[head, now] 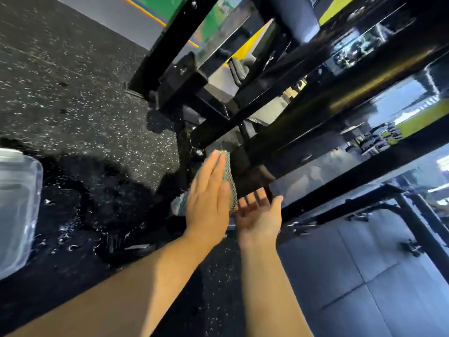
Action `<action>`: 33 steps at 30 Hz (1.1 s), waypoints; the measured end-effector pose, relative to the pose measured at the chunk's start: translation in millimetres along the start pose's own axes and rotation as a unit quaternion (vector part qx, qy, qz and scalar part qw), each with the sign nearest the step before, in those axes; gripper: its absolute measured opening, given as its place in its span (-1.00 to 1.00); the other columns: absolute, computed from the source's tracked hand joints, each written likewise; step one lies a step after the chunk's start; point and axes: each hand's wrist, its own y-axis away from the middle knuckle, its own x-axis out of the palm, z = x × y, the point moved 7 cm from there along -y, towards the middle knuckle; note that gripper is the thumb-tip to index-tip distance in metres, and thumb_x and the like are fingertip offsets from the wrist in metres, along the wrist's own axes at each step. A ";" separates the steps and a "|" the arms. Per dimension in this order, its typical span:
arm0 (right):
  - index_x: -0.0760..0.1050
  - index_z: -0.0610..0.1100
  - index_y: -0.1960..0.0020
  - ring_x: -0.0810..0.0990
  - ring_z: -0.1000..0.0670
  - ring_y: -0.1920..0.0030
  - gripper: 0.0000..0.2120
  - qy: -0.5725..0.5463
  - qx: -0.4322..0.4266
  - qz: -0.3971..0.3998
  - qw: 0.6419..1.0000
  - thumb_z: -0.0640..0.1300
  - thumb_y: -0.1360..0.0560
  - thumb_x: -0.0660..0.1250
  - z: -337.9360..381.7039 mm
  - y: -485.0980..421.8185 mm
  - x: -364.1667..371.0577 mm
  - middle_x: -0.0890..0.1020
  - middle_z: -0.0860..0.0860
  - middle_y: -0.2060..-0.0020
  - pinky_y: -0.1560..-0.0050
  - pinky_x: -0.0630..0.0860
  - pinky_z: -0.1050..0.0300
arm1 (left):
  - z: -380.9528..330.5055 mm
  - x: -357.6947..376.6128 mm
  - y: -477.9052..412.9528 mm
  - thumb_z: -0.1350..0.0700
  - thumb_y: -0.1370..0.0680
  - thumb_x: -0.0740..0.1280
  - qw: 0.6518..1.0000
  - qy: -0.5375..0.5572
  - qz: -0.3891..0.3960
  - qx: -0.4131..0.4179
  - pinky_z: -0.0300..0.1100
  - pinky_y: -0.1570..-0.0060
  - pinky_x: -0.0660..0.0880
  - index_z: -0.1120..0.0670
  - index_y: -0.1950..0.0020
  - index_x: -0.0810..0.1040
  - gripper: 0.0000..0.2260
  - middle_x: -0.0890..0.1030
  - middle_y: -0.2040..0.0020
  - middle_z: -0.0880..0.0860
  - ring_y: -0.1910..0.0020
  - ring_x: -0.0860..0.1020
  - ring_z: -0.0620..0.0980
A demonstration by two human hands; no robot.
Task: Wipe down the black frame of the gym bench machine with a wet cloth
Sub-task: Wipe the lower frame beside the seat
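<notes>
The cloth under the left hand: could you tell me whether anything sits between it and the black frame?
Nothing visible does. The left hand presses the cloth flat against the black frame with straight fingers, and the right hand reaches in open beside it, not between them.

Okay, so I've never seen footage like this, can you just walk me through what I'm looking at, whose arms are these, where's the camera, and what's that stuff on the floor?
This is one picture from a camera worn on a person's head, looking forward and down, so the two bare arms coming up from the bottom edge belong to the wearer. The black beams crossing the upper right are the frame of a gym bench machine, glossy enough to mirror the room.

The left hand has straight fingers and presses a grey-green knobbly cloth flat against a frame post. The right hand is open beside it, fingers reaching toward the same post, holding nothing.

Below is a dark speckled rubber floor, with a wet patch and shiny droplets near the hands. At the left edge stands a clear plastic container; I cannot tell what is inside.
</notes>
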 end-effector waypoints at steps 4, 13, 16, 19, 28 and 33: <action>0.39 -0.06 -0.36 0.42 -0.06 -0.34 -0.47 0.019 0.100 0.006 0.995 0.23 -0.63 -0.08 -55.9 15.1 -12.5 0.47 -0.05 -0.31 -0.34 0.29 -0.05 | 139.8 -15.2 56.8 0.17 -0.65 -0.01 0.966 -0.007 0.020 -0.256 -0.19 -0.48 -0.02 0.19 -0.49 0.19 -0.61 0.16 -0.50 0.04 -0.50 0.09 -0.05; 0.50 -0.09 -0.25 0.58 0.03 -0.14 -0.53 0.059 0.051 -0.008 0.997 0.14 -0.65 -0.05 -66.2 22.9 -13.1 0.59 -0.03 -0.20 -0.23 0.45 0.09 | 61.8 -6.7 30.7 -0.04 -0.63 -0.09 0.978 0.026 -0.007 -0.205 -0.27 -0.46 -0.04 0.02 -0.53 0.10 -0.54 0.10 -0.50 -0.15 -0.49 0.05 -0.17; 0.55 -0.09 -0.16 0.63 0.02 -0.08 -0.55 0.028 0.038 0.009 0.999 0.13 -0.65 -0.03 -74.1 20.0 -9.8 0.65 -0.04 -0.11 -0.20 0.49 0.07 | 36.3 -3.1 31.5 -0.06 -0.62 -0.13 0.997 0.016 0.029 -0.068 -0.40 -0.42 -0.14 -0.09 -0.50 -0.02 -0.57 -0.02 -0.47 -0.25 -0.49 -0.05 -0.26; 0.44 -0.06 -0.36 0.44 0.04 -0.35 -0.50 0.046 0.021 0.026 0.998 0.16 -0.65 -0.09 -78.7 21.4 -12.3 0.53 0.01 -0.31 -0.40 0.30 0.05 | 95.0 -8.4 47.0 -0.02 -0.61 -0.10 0.991 0.025 0.010 -0.130 -0.35 -0.44 -0.06 -0.17 -0.47 0.05 -0.60 0.11 -0.48 -0.17 -0.49 0.04 -0.23; 0.16 0.10 -0.53 0.24 0.05 -0.47 -0.49 0.062 0.058 0.108 0.990 0.20 -0.63 -0.12 -87.0 32.0 -12.8 0.25 0.15 -0.49 -0.43 0.24 -0.05 | 279.8 -35.7 116.6 -0.02 -0.68 -0.02 0.834 0.120 -0.005 -0.538 -0.06 -0.47 0.04 -0.01 -0.54 0.08 -0.58 0.07 -0.53 -0.08 -0.50 0.11 -0.03; 0.21 0.05 -0.51 0.37 -0.05 -0.41 -0.47 0.083 0.072 0.135 0.985 0.22 -0.62 -0.12 -83.4 29.4 -18.1 0.30 0.15 -0.46 -0.38 0.32 -0.04 | 273.3 -32.1 109.9 0.08 -0.66 -0.01 0.823 0.113 -0.072 -0.552 -0.03 -0.46 0.09 0.15 -0.51 0.16 -0.58 0.17 -0.52 0.00 -0.48 0.18 0.00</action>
